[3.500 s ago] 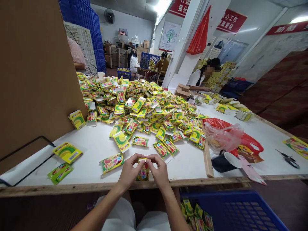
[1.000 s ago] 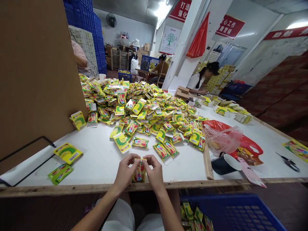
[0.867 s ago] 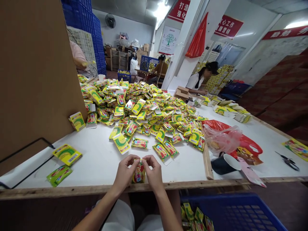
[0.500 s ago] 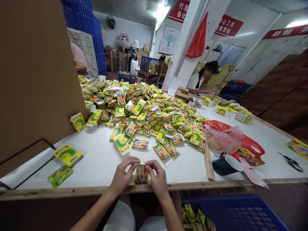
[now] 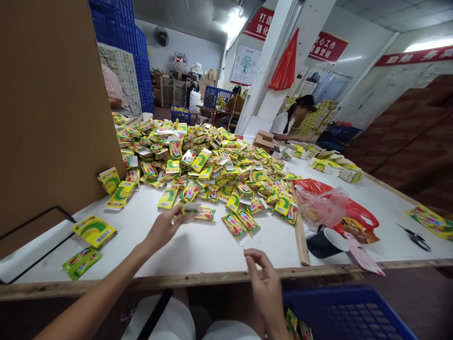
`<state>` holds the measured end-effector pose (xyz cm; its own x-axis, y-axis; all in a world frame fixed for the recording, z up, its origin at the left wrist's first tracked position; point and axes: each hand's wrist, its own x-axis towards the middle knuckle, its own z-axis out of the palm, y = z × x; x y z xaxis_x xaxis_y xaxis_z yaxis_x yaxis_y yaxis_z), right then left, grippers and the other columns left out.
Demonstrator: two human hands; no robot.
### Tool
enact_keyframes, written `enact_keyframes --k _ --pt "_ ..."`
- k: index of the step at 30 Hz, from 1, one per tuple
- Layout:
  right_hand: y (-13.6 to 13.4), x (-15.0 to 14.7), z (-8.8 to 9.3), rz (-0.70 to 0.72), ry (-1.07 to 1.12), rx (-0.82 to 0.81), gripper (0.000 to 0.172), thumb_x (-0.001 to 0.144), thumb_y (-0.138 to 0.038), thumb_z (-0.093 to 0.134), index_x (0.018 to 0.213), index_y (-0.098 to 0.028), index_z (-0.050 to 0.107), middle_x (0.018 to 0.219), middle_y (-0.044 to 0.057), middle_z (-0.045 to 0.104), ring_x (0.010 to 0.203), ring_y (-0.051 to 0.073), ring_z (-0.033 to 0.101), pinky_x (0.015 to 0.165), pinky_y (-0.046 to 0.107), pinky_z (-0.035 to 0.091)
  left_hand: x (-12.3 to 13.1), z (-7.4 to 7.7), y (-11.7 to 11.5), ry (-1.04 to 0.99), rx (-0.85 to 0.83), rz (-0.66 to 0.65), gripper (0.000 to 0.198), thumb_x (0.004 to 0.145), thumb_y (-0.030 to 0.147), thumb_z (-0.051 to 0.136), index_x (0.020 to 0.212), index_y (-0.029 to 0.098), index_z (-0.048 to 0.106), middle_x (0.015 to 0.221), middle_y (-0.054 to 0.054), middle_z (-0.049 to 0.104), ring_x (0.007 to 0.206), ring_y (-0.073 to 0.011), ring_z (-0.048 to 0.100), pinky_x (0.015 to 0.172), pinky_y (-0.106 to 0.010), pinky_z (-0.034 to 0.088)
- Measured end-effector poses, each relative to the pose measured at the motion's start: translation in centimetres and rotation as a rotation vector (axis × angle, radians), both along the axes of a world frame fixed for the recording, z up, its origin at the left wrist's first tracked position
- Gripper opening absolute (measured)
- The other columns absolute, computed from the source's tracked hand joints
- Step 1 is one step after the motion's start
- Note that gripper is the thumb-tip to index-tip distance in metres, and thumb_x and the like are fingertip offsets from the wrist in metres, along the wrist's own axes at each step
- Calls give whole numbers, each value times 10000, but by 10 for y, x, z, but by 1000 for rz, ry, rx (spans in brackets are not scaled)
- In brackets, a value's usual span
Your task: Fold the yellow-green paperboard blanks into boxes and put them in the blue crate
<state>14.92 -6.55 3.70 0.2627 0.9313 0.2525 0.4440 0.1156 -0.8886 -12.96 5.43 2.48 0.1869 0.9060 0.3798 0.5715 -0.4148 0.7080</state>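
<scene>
Left fingers (image 5: 172,212) have moved forward, pinching a carton (image 5: 192,208); right fingers (image 5: 261,256) curl slightly apart.

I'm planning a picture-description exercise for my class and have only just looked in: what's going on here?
At a white table, the camera wearer's left hand holds a small carton. The right hand is at the near edge, fingers loosely curled, with nothing visible in it. Beyond lies a large heap of cartons, several with white flaps showing. A dark mug stands off to the right, past a wooden strip. Another person is further back.
</scene>
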Motion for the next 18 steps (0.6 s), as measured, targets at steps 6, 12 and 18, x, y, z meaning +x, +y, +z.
enact_keyframes --k 6,12,18 --pt "33 -62 -28 305 333 40 246 857 -257 545 1099 -224 520 1122 82 628 1026 203 597 873 329 472 53 -12 -65 -554 -344 -201 447 842 223 527 1220 258 291 1016 -33 635 808 -159 653 706 -281 520" --pt "54 -67 -37 424 290 -18 146 845 -259 553 947 -197 637 886 38 681 836 188 633 761 286 489 52 -20 -63 -495 -404 -256 192 848 270 525 1018 189 559 963 -42 639 833 -178 637 742 -279 508" --pt "65 -70 -35 345 245 43 129 844 -232 551 903 -206 662 867 35 650 833 178 611 768 288 475 55 -23 -56 -504 -268 -115 188 847 255 522 1018 196 573 1043 -59 636 991 -197 605 867 -321 487"
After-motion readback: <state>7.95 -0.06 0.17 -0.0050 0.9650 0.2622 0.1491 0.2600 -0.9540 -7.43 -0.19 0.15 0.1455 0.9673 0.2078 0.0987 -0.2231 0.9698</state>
